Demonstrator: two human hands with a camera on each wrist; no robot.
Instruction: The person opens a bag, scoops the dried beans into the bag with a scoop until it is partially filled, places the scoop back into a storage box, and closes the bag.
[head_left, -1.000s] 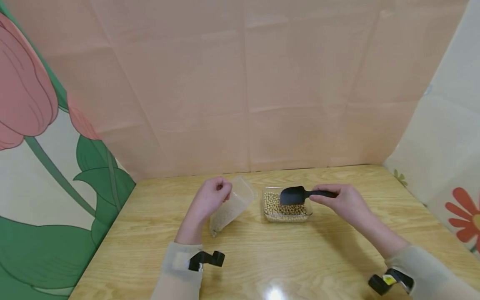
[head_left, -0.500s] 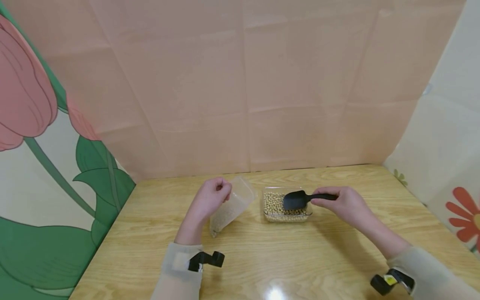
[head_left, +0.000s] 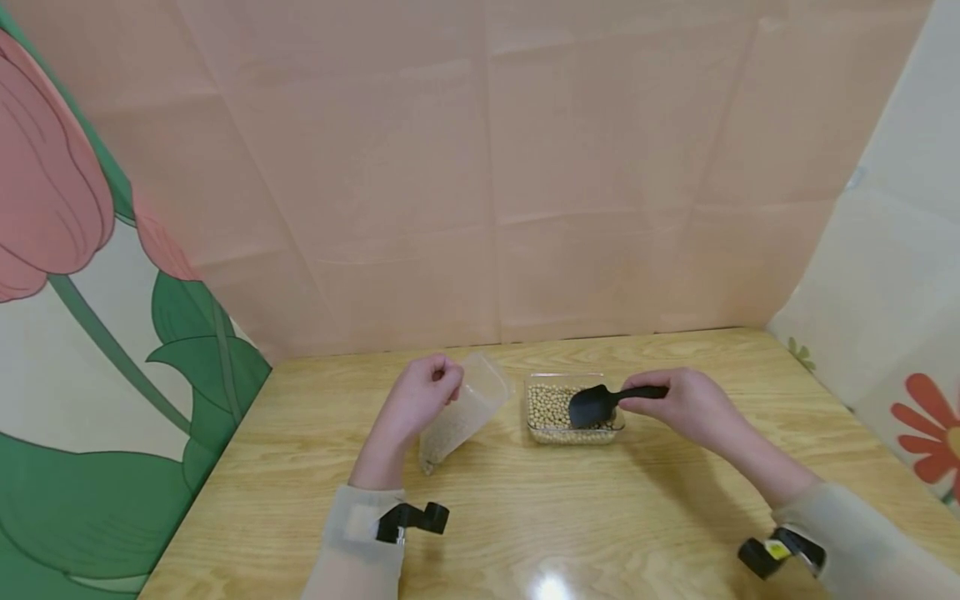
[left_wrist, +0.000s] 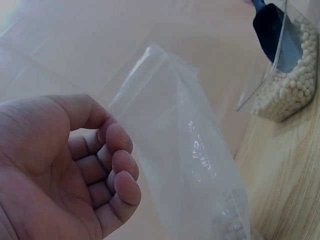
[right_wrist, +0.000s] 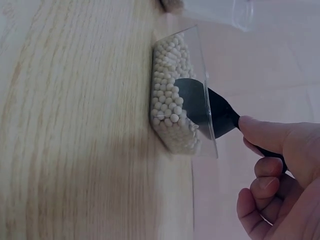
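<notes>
Black scoop (head_left: 590, 407) dips into pale beans (head_left: 546, 407)

Right of the clear container (right_wrist: 195, 49), I see the right hand (head_left: 692, 406) pinching the scoop; left of it, the left hand (head_left: 420, 392), fingers curled, pinches the plastic bag (left_wrist: 175, 135). I'd keep the scoop shallow and level, clear of the container's rim.

There are two hands (head_left: 423, 392) (head_left: 686, 404), one scoop (head_left: 595, 406), one box (head_left: 551, 436), one bag (head_left: 467, 410)

Flowered panels (head_left: 97, 367) flank a creased pink backdrop (head_left: 495, 175).
</notes>
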